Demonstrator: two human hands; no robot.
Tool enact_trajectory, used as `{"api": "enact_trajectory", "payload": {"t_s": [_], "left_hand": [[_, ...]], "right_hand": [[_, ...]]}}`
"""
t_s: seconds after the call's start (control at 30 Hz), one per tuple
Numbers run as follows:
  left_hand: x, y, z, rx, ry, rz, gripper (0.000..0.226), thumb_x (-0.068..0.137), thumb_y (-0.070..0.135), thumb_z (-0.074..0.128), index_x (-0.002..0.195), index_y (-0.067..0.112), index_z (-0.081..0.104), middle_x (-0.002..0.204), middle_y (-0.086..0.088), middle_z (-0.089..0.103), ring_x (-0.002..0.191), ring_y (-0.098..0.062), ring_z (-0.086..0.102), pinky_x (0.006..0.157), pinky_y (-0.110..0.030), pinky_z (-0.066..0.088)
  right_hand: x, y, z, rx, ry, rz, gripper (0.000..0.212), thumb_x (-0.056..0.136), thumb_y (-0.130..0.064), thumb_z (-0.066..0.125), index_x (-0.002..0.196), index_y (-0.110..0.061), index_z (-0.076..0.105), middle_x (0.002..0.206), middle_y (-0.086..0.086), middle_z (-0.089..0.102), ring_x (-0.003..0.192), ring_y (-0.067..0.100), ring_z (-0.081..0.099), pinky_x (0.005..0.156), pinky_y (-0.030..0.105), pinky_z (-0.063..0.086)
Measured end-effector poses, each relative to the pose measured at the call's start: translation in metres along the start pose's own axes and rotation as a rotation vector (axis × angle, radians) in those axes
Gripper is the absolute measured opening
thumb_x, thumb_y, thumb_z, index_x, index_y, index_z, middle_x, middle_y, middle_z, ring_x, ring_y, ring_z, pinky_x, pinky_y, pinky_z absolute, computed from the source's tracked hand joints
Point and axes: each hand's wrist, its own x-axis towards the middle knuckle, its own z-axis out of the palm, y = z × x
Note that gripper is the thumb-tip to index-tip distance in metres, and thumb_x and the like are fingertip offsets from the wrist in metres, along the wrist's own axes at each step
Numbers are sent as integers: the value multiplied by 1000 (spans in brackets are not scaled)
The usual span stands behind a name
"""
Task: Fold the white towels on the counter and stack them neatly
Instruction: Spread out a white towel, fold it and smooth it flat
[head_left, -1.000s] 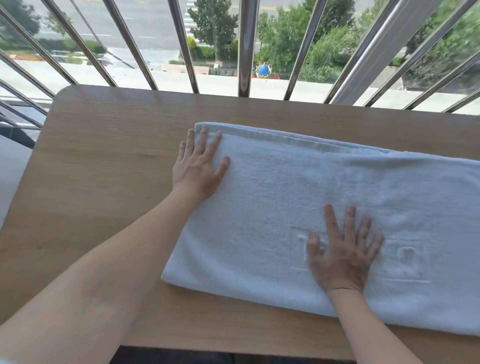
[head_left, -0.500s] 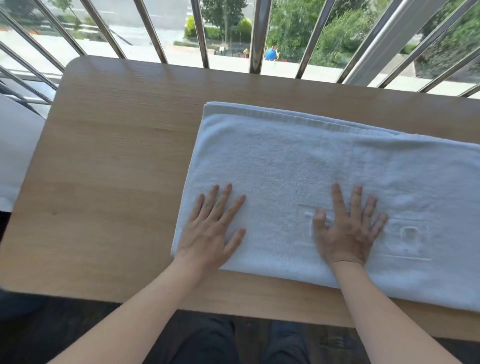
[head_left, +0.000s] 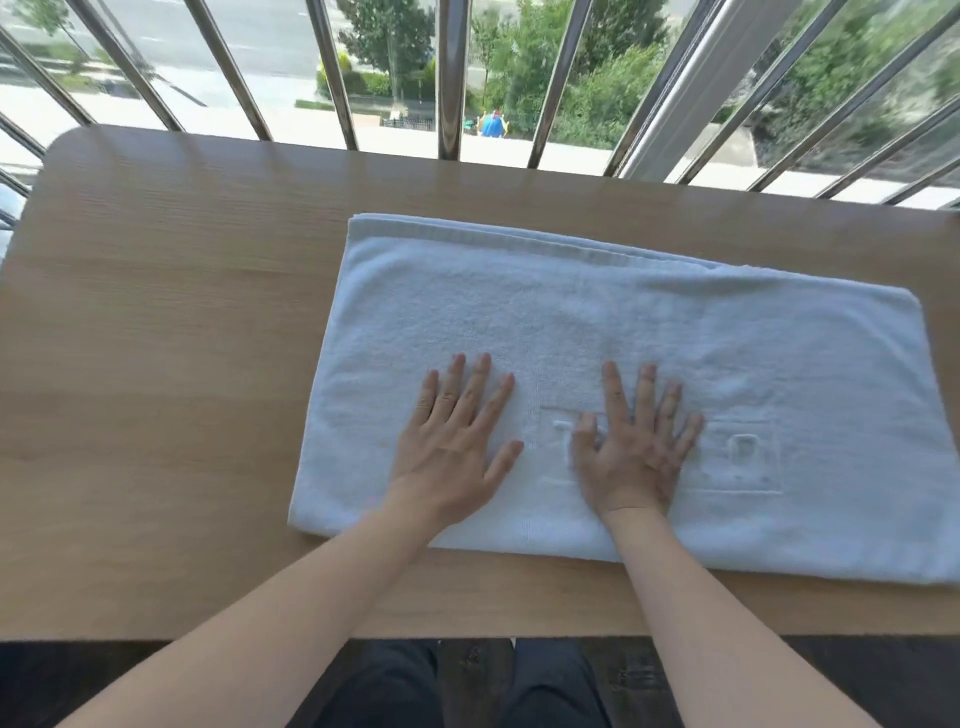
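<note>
The towel (head_left: 649, 332) lay flat on the counter (head_left: 156, 364), right of centre. Its long side ran L–R, near edge just inside the counter's near edge, right end close to the frame edge. The far edge showed a hem band w/ a second layer peeking beyond it, so prob. folded once lengthwise; that's a judgement, not certain. An embossed patch (head_left: 748, 462) sat in the near-right part.

Handling, as judged: soft terry, light, limp, no stiffness of its own. It'd sag and drape when lifted, and the layers could slip out of line if grabbed by one ply only. Pile looked thick, so not slippery on wood, and creases would need pressing w/ a flat palm. Best hold: the two corners of the left short end, pinching all layers together, then carry that end over to the right end. Mid-edge grabs would let the corners droop.

The left hand (head_left: 452, 452) rested palm-down on the near-left part of the cloth, fingers (head_left: 480, 384) straight and moderately spread, thumb out to the side. It gripped nothing, just pressed. The right hand (head_left: 634, 457) lay flat near it, not touching it, over the patch's left portion. Its fingers (head_left: 613, 395) were splayed, slightly blurred, likewise holding nothing. Both wrists crossed the near edge. Bars (head_left: 449, 78) stood beyond the counter's far side.
</note>
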Motion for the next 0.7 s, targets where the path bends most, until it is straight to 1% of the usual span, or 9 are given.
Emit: {"api": "enact_trajectory", "payload": {"t_s": [0.07, 0.13, 0.2, 0.27, 0.33, 0.4, 0.5, 0.6, 0.7], "left_hand": [[20, 26, 3, -6, -15, 43, 69, 101, 59, 11, 161, 27, 1, 169, -1, -9, 153, -22, -22, 124, -46, -9], [37, 47, 5, -25, -21, 63, 65, 101, 54, 8, 161, 29, 1, 169, 1, -10, 152, -21, -24, 124, -45, -13], [52, 62, 4, -31, -17, 67, 64, 100, 49, 7, 161, 30, 2, 168, 3, -9, 153, -22, -21, 123, -44, -14], [67, 73, 3, -10, -15, 68, 64, 99, 47, 4, 161, 29, 1, 168, 4, -9, 153, -23, -19, 123, -44, -13], [85, 84, 1, -14, -7, 66, 65, 98, 46, 3, 161, 30, 2, 168, 4, -8, 154, -24, -16, 124, -44, -11], [105, 96, -1, -23, -9, 56, 67, 96, 48, 3, 161, 31, 5, 168, 3, -6, 154, -24, -14, 124, -44, -11], [143, 116, 0, 9, -9, 29, 68, 96, 52, 5, 161, 30, 3, 169, 4, -8, 154, -23, -16, 123, -44, -14], [184, 140, 2, 36, -11, 41, 69, 98, 54, 6, 161, 29, 4, 169, 3, -7, 154, -24, -15, 123, -44, -13], [220, 159, 2, 58, -21, 57, 73, 94, 59, -1, 161, 30, 3, 169, 4, -7, 154, -22, -15, 124, -45, -10]], "right_hand": [[0, 1, 0, 8, -28, 7, 66, 95, -53, 19, 159, -44, 2, 169, -3, -11, 154, 25, -18, 121, 56, -13], [0, 0, -3, 35, -54, 15, 60, 99, -51, 17, 158, -47, 6, 169, -5, -8, 154, 23, -15, 121, 52, -13], [5, 4, -10, 69, -47, 3, 57, 99, -52, 16, 156, -48, 18, 169, -6, 7, 154, 24, 4, 121, 48, -3], [17, 16, -22, 123, 9, -47, 56, 99, -49, 21, 151, -41, 38, 161, -4, 33, 143, 27, 31, 111, 47, 19], [37, 35, -31, 115, 50, -117, 54, 99, -46, 27, 147, -34, 48, 153, -2, 45, 134, 28, 45, 106, 46, 28], [59, 57, -35, 35, 51, -173, 53, 99, -44, 29, 149, -35, 46, 158, 0, 40, 140, 28, 40, 111, 49, 23], [106, 86, -38, 51, -28, -178, 52, 104, -45, 31, 155, -41, 30, 168, -1, 17, 154, 21, 14, 120, 49, 2], [151, 113, -40, 48, -88, -196, 55, 103, -51, 24, 157, -48, 11, 169, -7, 0, 155, 13, -4, 120, 46, -15], [185, 146, -44, 26, -119, -143, 58, 101, -58, 16, 157, -49, 1, 168, -10, -9, 154, 13, -13, 120, 45, -19]]}}
